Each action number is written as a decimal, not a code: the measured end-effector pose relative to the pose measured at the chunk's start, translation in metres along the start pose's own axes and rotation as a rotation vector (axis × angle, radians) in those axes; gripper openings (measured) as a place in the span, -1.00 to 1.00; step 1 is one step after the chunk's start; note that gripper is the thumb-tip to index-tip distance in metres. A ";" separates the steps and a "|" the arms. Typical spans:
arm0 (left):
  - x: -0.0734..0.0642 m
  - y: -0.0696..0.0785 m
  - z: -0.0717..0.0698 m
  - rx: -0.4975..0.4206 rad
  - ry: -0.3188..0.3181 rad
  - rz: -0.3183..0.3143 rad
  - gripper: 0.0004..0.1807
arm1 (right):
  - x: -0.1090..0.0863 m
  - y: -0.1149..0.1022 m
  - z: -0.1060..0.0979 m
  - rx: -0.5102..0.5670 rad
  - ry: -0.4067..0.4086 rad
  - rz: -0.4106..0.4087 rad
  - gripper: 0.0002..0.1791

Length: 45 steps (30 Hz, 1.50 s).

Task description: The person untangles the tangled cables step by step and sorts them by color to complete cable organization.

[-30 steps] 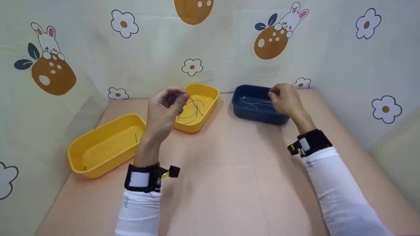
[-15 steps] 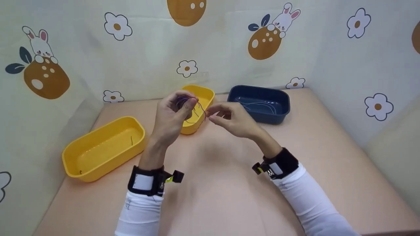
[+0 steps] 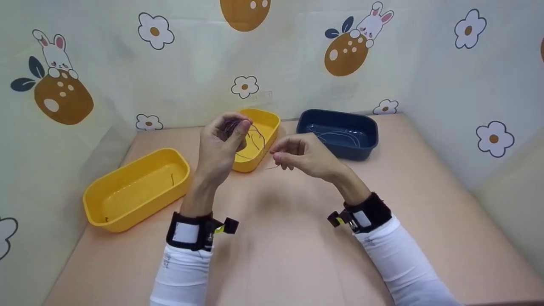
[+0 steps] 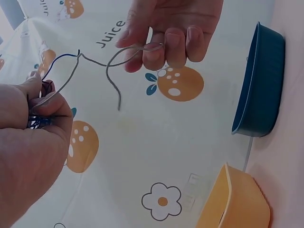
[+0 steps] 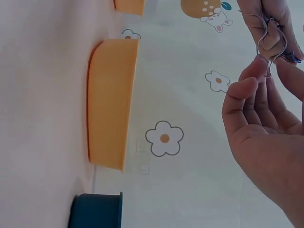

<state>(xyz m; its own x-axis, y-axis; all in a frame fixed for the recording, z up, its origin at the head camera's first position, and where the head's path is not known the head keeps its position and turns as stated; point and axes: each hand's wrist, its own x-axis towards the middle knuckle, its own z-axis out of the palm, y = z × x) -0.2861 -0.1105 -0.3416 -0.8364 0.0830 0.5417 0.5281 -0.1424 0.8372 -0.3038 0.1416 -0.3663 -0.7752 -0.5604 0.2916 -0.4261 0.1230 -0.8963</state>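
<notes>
Thin grey wire [image 4: 107, 66] strung between left hand [image 3: 219, 148] and right hand [image 3: 308, 155]

Nearest, white sleeves [image 3: 180, 276] reach over a pink cloth-covered desk [image 3: 289, 238]. On the left stands a yellow rectangular plastic tub [image 3: 148, 206], a short dark strand [image 3: 172, 179] inside.

The left hand's grip curls round a dark blue tangle of thin wires [image 4: 39, 121]; the right hand's grip pinches the grey wire between thumb and fingertips. The wire hangs in the air, looped, one end loose. It looks feather-light, bendy yet able to keep a kink, and likely to snag; a light fingertip pinch near a free end should suit it best.

Beyond are a second yellow tub [image 3: 246, 166], with strands inside or hanging before it, I cannot tell which, and to its right a dark blue plastic tub [image 3: 340, 151] holding pale strands [image 3: 340, 133]. Farthest back is a cream printed sheet [image 3: 289, 51]
</notes>
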 end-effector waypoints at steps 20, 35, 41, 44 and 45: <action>0.002 0.004 -0.023 0.005 0.032 -0.013 -0.81 | -0.027 -0.032 -0.036 -0.143 0.258 -0.129 -0.89; -0.003 0.010 -0.023 0.398 -0.103 0.137 -0.78 | -0.036 -0.041 -0.057 -0.064 0.339 -0.036 -0.90; -0.002 0.006 -0.010 0.618 -0.189 0.354 -0.76 | -0.034 -0.040 -0.051 0.017 0.264 -0.017 -0.88; -0.001 0.004 -0.007 0.632 -0.202 0.406 -0.83 | -0.033 -0.038 -0.050 0.067 0.221 -0.011 -0.87; 0.000 0.003 -0.006 0.632 -0.201 0.414 -0.84 | -0.032 -0.038 -0.050 0.085 0.208 -0.010 -0.87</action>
<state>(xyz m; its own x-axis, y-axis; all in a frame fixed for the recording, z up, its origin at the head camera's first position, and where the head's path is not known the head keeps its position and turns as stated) -0.2854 -0.1172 -0.3396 -0.5427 0.3316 0.7717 0.8250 0.3829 0.4156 -0.2860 0.1961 -0.3254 -0.8547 -0.3787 0.3551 -0.3999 0.0441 -0.9155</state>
